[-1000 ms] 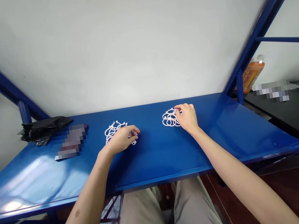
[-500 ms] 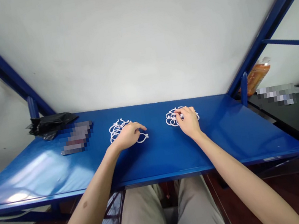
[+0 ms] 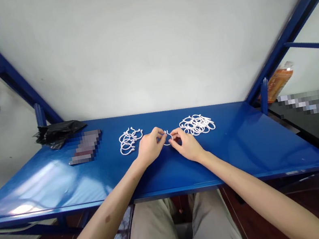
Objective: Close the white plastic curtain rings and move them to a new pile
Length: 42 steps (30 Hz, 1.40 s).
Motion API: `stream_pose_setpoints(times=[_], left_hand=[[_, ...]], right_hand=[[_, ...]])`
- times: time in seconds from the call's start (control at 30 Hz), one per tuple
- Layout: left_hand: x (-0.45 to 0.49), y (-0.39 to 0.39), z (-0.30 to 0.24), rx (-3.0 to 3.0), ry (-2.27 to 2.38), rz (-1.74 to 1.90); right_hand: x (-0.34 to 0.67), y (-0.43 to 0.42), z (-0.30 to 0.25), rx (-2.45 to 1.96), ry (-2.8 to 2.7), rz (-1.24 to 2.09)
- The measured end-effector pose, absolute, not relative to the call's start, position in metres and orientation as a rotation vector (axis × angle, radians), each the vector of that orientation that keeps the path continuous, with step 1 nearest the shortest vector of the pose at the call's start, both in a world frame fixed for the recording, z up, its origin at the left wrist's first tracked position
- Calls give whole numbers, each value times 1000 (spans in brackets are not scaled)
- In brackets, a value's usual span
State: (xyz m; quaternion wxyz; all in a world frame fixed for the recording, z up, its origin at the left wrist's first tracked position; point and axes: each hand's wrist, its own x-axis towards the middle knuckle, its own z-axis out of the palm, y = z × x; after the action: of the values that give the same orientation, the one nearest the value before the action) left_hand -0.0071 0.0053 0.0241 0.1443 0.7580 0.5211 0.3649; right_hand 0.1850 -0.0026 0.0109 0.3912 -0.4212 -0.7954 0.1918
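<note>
Okay so both arms are bare, left forearm (image 3: 108, 213) and right forearm (image 3: 251, 185) slanting in from the bottom corners like a wide V. Left grip (image 3: 149, 148) and right grip (image 3: 190, 144) basically face each other mid-view, fingertips near but not touching. Thumb and fingers look pinched on both, knuckles bent. There's a dark spot on the left forearm, and two thighs (image 3: 153, 232) sit slightly apart below.
</note>
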Motion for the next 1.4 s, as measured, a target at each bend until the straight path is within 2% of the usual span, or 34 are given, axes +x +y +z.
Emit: stream_pose_setpoints(times=[0.2,0.57,0.73,0.83,0.93,1.2,1.4], left_hand=[[-5,2,20,2095,1286,1059],[-6,6,15,2295,1301,926],[-23,17,21,2546,1667,883],[-36,25,16,2533,2055,766],[-43,31,10,2494,2224,644],[-30,29,12,2591,1854,639],[-19,22,11,2615,1741,650]], right_hand=[[189,2,7,-980,-1961,415],[194,5,3,-915,-2135,232],[215,21,14,-1101,-1936,32],[244,42,21,-1330,-1764,-79],[265,65,23,-1471,-1703,-102],[261,81,9,-1603,-1745,-141],[261,72,8,-1545,-1760,-232]])
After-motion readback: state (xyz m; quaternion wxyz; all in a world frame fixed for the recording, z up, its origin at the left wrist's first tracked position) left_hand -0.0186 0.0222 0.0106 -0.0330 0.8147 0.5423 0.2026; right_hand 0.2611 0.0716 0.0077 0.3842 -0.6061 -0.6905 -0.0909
